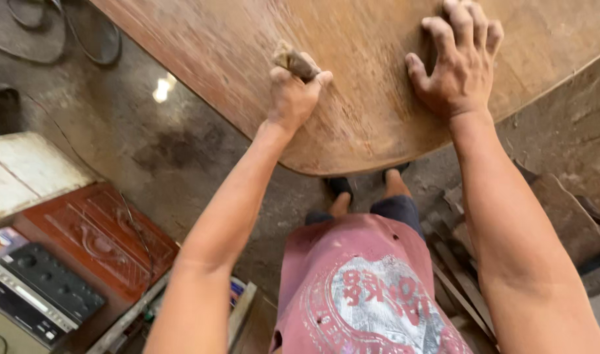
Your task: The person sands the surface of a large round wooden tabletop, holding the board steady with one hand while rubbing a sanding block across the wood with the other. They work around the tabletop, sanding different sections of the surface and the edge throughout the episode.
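Here's the view straight down over a big wooden tabletop [372, 59], rounded at its near corner, reddish-brown and streaked with dust. The left hand [293, 98] sits on the board close to that curved edge, fingers curled tight into a fist around a small folded pad [294, 62], brownish and worn, most likely sandpaper, though it's too crumpled and half-hidden to be sure. The pad pokes out above the knuckles, its lower part pressed to the wood. Over on the other side, the right hand [458, 62] lies flat on the same surface, fingers spread wide and lightly bent, palm down, gripping nothing. The two hands are near each other, a stretch of bare wood between them, both dusted pale.

Below the table's edge you catch the person's feet in dark sandals [342, 187] on a stained concrete floor [175, 151], with dark shorts and a faded red shirt [359, 288] closer to the camera. Off to the left, a carved red-brown wooden panel [100, 239] lies beside a pale board [24, 167], and a black electronic box [41, 292] with knobs sits at the lower corner. Scraps of timber [562, 216] pile up on the right, and dark cables [64, 39] loop across the floor at top left.
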